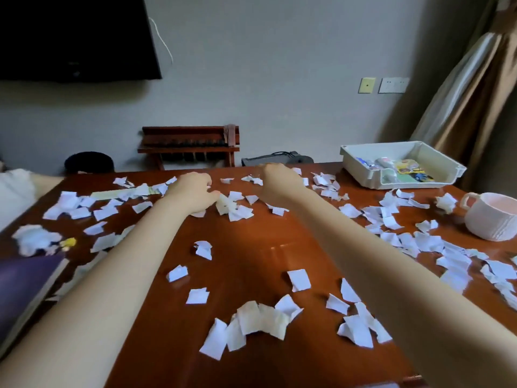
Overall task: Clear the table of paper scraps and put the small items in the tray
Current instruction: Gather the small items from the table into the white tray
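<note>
White paper scraps [263,320] lie scattered all over the brown wooden table [251,264]. Both my arms stretch out toward the far edge. My left hand [193,191] rests curled on the table, its fingertips touching a small bunch of scraps [232,207]. My right hand [275,183] is curled over scraps near the far edge; its fingers are hidden, so whether it holds any cannot be told. The white tray [361,161] sits at the far right corner with several small items [405,169] in it. A small yellow item [68,242] lies at the left.
A pale pink mug [492,219] stands at the right edge. A purple book [25,281] lies at the left edge beside a crumpled white wad [36,239]. A pale ruler-like strip [123,194] lies far left. Beyond the table are a wooden rack [190,144] and curtain [458,93].
</note>
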The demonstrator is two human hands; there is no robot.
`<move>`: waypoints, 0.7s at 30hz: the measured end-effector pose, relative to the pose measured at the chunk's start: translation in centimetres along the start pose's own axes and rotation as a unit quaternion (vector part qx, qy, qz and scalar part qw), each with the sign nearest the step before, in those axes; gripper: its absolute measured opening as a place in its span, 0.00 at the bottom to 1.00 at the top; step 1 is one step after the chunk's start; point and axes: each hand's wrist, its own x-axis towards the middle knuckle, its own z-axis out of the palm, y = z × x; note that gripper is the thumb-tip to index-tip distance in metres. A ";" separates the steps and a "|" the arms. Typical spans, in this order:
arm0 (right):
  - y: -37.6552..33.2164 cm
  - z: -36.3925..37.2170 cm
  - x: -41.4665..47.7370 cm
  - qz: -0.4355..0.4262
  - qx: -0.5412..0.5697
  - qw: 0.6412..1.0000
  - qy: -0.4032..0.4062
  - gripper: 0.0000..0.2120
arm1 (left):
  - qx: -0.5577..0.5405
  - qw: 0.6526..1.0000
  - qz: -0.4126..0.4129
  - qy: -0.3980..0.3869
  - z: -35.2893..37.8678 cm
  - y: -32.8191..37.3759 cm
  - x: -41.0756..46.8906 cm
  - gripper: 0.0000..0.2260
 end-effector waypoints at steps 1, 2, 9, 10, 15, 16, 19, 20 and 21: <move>-1.3 0.6 0.5 -0.015 0.007 1.000 -0.003 0.16 | 0.003 1.000 -0.010 0.002 0.0 -1.5 -0.3 0.19; -2.4 1.3 1.2 -0.030 0.016 0.999 -0.001 0.16 | 0.005 1.000 -0.021 0.000 -0.2 -3.0 -0.4 0.18; -9.2 7.1 6.5 -0.079 0.024 0.995 -0.056 0.19 | 0.010 0.993 -0.117 -0.006 1.1 -13.2 0.6 0.14; -9.4 7.6 6.7 -0.079 0.026 0.995 -0.059 0.20 | 0.014 0.993 -0.120 0.002 1.3 -14.0 0.8 0.14; -11.8 11.5 11.1 -0.140 0.040 0.984 -0.106 0.20 | 0.031 0.981 -0.189 0.021 1.9 -19.5 5.2 0.16; -12.4 12.2 11.9 -0.158 0.030 0.980 -0.116 0.21 | 0.036 0.979 -0.200 0.025 2.1 -20.5 6.1 0.17; -13.1 14.0 13.6 -0.200 -0.014 0.969 -0.143 0.21 | 0.055 0.976 -0.212 0.008 2.6 -22.3 8.7 0.18; -13.2 14.5 13.9 -0.208 -0.024 0.967 -0.144 0.20 | 0.061 0.975 -0.212 -0.003 2.8 -22.8 9.4 0.19; -13.2 14.8 14.2 -0.213 -0.032 0.966 -0.143 0.19 | 0.066 0.974 -0.214 -0.017 2.8 -23.3 9.9 0.19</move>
